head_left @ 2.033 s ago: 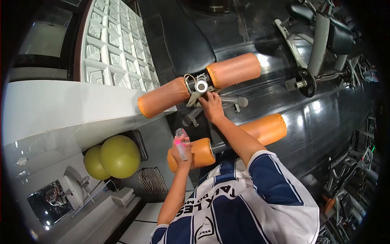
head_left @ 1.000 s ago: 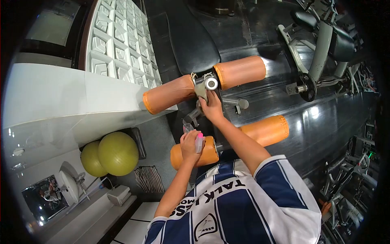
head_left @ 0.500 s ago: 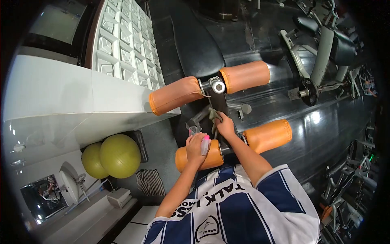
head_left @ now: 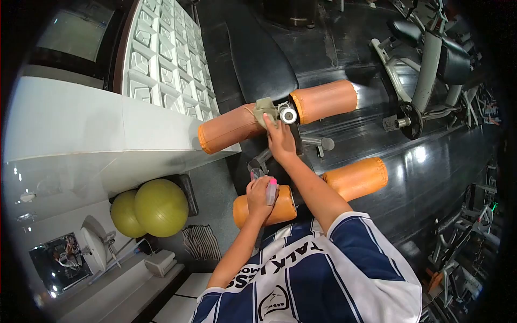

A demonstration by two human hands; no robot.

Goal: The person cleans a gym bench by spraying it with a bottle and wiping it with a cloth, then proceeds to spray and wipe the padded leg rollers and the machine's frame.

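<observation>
My right hand presses an olive-green cloth against the inner end of the upper left orange roller pad, beside the round metal end cap of the bench's bar. Closer to my body, my left hand is wrapped round a small clear spray bottle with pink parts. That hand is just above the lower left orange roller pad. The upper right roller pad and the lower right one have nothing touching them.
A black padded bench stretches away from the rollers. White patterned blocks and a white ledge stand on the left, near two green exercise balls. A grey weight machine stands at right on dark flooring.
My right hand has moved forward with the cloth, from the bench's central post to the upper left roller pad. The left hand and bottle have stayed nearly still.
</observation>
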